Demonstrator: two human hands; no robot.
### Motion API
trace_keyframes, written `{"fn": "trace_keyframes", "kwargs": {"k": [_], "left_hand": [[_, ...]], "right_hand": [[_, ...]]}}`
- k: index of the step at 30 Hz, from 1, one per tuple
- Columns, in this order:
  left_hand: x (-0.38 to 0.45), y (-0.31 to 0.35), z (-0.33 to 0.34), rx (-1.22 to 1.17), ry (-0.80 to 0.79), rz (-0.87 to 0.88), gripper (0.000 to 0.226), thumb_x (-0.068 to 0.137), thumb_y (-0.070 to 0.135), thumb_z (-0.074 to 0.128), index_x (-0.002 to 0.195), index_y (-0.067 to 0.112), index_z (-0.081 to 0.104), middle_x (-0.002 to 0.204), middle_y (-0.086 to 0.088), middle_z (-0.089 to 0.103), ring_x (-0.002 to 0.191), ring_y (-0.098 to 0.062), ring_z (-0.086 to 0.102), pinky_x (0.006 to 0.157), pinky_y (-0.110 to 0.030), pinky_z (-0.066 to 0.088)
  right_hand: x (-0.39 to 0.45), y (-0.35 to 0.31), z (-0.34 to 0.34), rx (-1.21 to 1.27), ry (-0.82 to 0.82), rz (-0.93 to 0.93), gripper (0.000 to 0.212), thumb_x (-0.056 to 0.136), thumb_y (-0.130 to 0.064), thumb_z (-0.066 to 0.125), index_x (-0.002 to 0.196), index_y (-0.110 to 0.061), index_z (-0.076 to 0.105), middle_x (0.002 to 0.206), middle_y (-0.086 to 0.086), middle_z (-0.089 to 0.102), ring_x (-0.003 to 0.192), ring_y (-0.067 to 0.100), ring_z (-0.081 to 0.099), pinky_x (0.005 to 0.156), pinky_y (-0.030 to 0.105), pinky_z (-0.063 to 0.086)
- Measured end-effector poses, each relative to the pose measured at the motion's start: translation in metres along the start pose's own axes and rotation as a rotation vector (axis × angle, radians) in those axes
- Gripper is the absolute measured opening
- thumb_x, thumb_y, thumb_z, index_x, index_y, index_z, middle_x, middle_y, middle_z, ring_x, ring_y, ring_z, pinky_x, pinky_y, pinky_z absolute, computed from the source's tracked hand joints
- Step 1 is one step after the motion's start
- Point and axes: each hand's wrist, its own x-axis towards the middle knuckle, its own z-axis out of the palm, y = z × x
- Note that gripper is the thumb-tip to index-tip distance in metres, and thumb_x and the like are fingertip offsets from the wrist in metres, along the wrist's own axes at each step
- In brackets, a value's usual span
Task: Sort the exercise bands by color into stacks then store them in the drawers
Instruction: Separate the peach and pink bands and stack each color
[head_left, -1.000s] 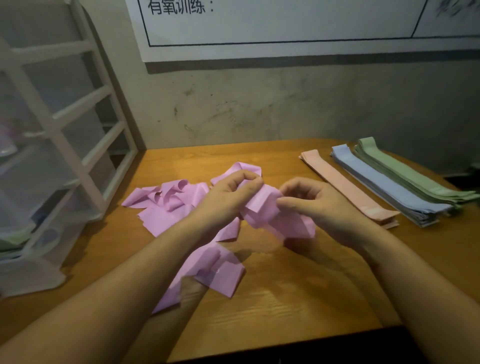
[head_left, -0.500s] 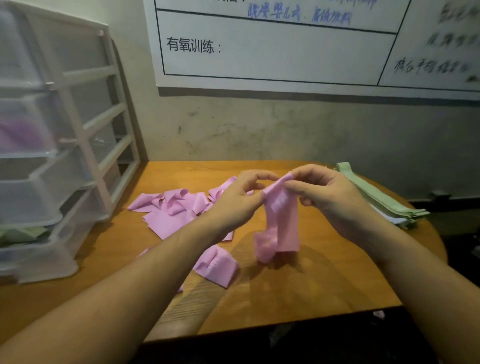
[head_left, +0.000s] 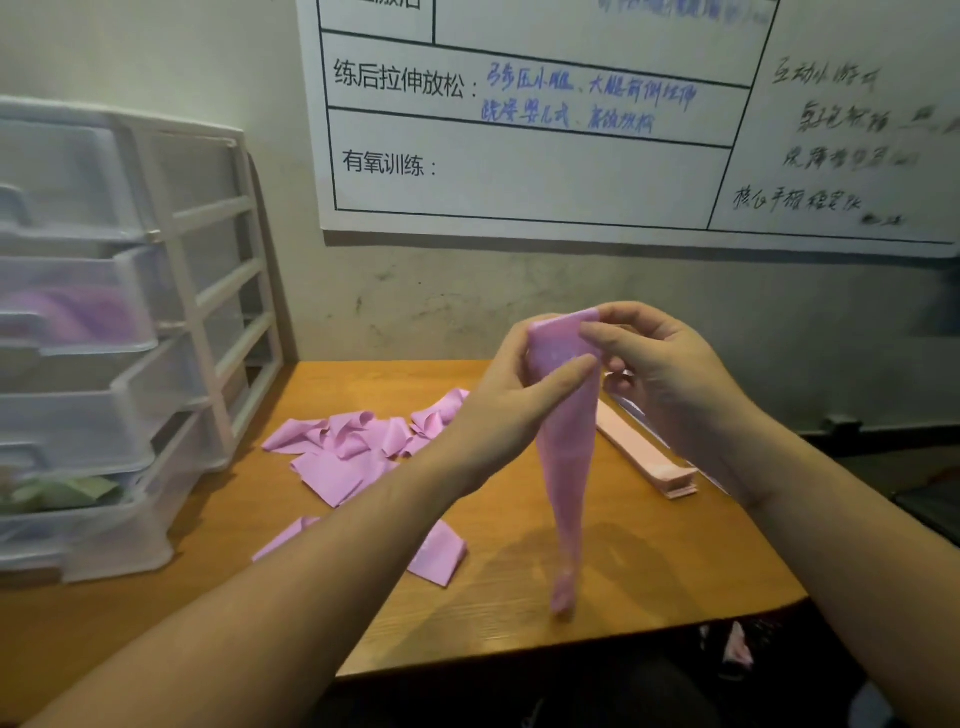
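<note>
Now | left hand (head_left: 511, 384) pinches purple band (head_left: 566, 441) top | right hand (head_left: 660, 364) pinches same | band hangs

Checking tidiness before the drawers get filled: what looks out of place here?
The purple bands lie crumpled and loose on the table, unlike the flat pink stack. Something pinkish lies below the table's edge, seemingly dropped.

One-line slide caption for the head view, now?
Both hands, left and right, pinch a purple band hanging above the table.
</note>
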Motion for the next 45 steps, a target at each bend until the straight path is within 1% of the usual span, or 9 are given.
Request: {"fn": "trace_keyframes", "kwargs": {"k": [5,10,14,19,23,29,35,39,45], "left_hand": [[0.008,-0.002,0.010,-0.053,-0.036,-0.063,0.041,0.102,0.011,0.055,0.137,0.030,0.045,0.126,-0.002,0.067,0.115,-0.017,0.066,0.095,-0.037,0.056],[0.019,-0.020,0.020,-0.171,-0.071,-0.151,0.046,0.101,0.011,0.058,0.141,0.028,0.044,0.127,-0.009,0.067,0.111,-0.025,0.068,0.083,-0.038,0.057],[0.029,-0.044,0.028,-0.236,-0.064,-0.208,0.053,0.097,-0.006,0.053,0.140,0.025,0.046,0.127,-0.014,0.067,0.115,-0.028,0.066,0.088,-0.038,0.056],[0.049,-0.063,0.024,-0.352,0.039,-0.338,0.042,0.092,-0.015,0.040,0.123,0.010,0.052,0.091,-0.008,0.071,0.091,-0.033,0.068,0.094,-0.054,0.053],[0.072,-0.083,0.013,-0.372,0.149,-0.463,0.040,0.094,-0.016,0.034,0.123,0.007,0.049,0.089,-0.011,0.072,0.079,-0.029,0.072,0.072,-0.046,0.061],[0.112,-0.127,-0.004,-0.256,0.306,-0.521,0.053,0.092,-0.017,0.026,0.131,0.013,0.044,0.107,-0.014,0.065,0.080,-0.025,0.073,0.064,-0.039,0.062],[0.137,-0.186,-0.007,-0.038,0.353,-0.608,0.047,0.085,-0.001,0.049,0.132,0.001,0.046,0.082,-0.010,0.062,0.068,-0.024,0.068,0.063,-0.035,0.057],[0.142,-0.224,-0.005,0.115,0.362,-0.694,0.042,0.084,0.007,0.044,0.123,0.022,0.048,0.103,-0.010,0.064,0.098,-0.031,0.067,0.080,-0.041,0.054],[0.143,-0.247,-0.004,0.319,0.280,-0.686,0.041,0.089,0.001,0.046,0.119,0.029,0.045,0.108,-0.010,0.065,0.092,-0.025,0.065,0.076,-0.036,0.055]], "right_hand": [[0.005,-0.004,-0.005,0.049,0.006,-0.011,0.022,0.086,-0.022,0.070,0.107,-0.013,0.072,0.077,-0.001,0.068,0.065,0.010,0.061,0.058,0.022,0.051],[0.015,0.012,-0.011,0.127,0.059,0.021,0.019,0.089,-0.023,0.069,0.107,-0.015,0.072,0.087,0.003,0.072,0.075,0.017,0.067,0.065,0.030,0.057],[0.027,0.040,-0.014,0.154,0.179,0.098,0.006,0.090,-0.019,0.070,0.096,-0.020,0.070,0.077,0.005,0.065,0.056,0.016,0.054,0.045,0.025,0.041],[0.039,0.081,-0.029,0.250,0.193,0.163,0.029,0.089,-0.028,0.071,0.092,-0.023,0.043,0.067,-0.002,0.049,0.049,0.008,0.042,0.044,0.020,0.031],[0.032,0.118,-0.044,-0.115,-0.046,0.361,0.047,0.094,-0.063,0.053,0.108,-0.019,0.063,0.083,-0.002,0.060,0.073,0.015,0.051,0.067,0.031,0.041],[0.018,0.162,-0.059,-0.407,-0.150,0.484,0.014,0.096,-0.024,0.064,0.110,-0.022,0.065,0.106,0.005,0.071,0.102,0.025,0.068,0.093,0.045,0.057],[0.012,0.188,-0.057,-0.236,-0.108,0.598,0.013,0.094,-0.014,0.064,0.101,-0.005,0.070,0.096,0.017,0.073,0.077,0.013,0.064,0.074,0.034,0.051],[0.016,0.205,-0.069,-0.875,-0.234,0.363,0.030,0.088,-0.032,0.070,0.067,-0.016,0.058,0.067,-0.002,0.055,0.061,0.007,0.044,0.056,0.029,0.032],[0.012,0.223,-0.089,-1.042,-0.141,0.151,0.048,0.073,-0.061,0.075,0.103,-0.033,0.050,0.091,-0.013,0.049,0.089,0.013,0.044,0.072,0.031,0.031]]}}
